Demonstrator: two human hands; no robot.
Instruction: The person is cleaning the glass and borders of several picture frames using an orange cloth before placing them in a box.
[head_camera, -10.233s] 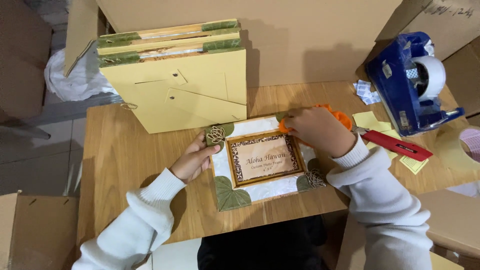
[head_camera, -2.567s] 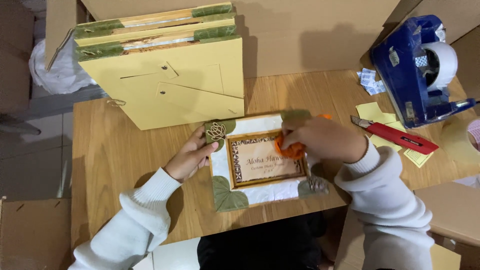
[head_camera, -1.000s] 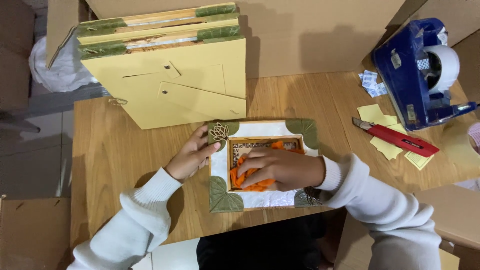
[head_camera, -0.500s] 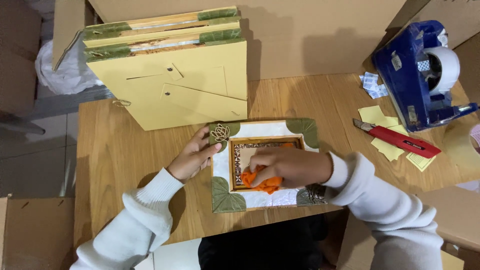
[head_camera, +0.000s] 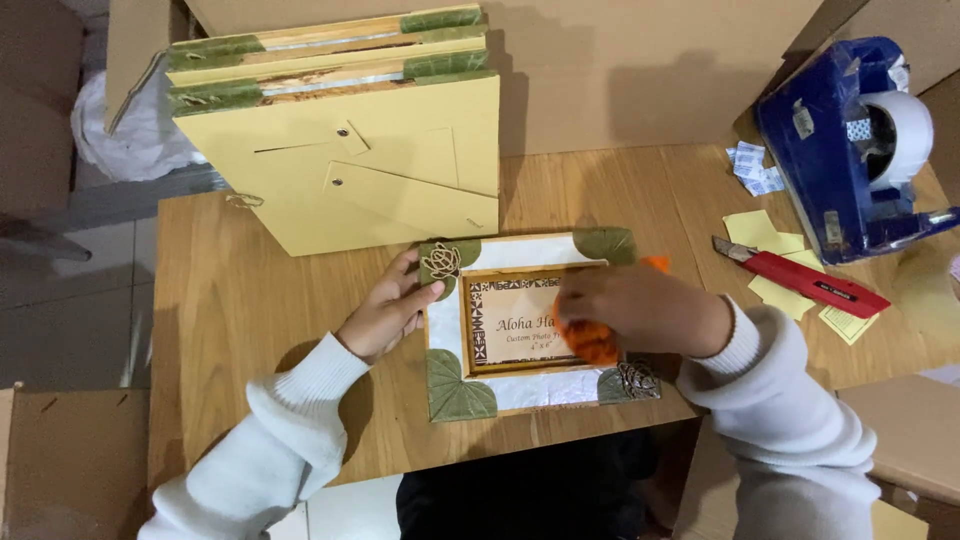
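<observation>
A white picture frame (head_camera: 520, 392) with green leaf corners and small wooden flower ornaments lies flat on the wooden table (head_camera: 250, 330) in front of me. My left hand (head_camera: 385, 312) grips its left edge, thumb on the top left leaf corner. My right hand (head_camera: 640, 308) presses an orange cloth (head_camera: 592, 343) onto the right side of the frame's glass, over a printed insert.
A stack of yellow-backed frames (head_camera: 345, 140) leans at the back left. A blue tape dispenser (head_camera: 850, 150), a red box cutter (head_camera: 805, 280) and yellow paper slips (head_camera: 765, 235) lie at the right. Cardboard boxes (head_camera: 620, 60) stand behind the table.
My right hand has rubbed the orange cloth across the glass, from the left and lower part toward the right side. My left hand has stayed on the frame's left edge.
</observation>
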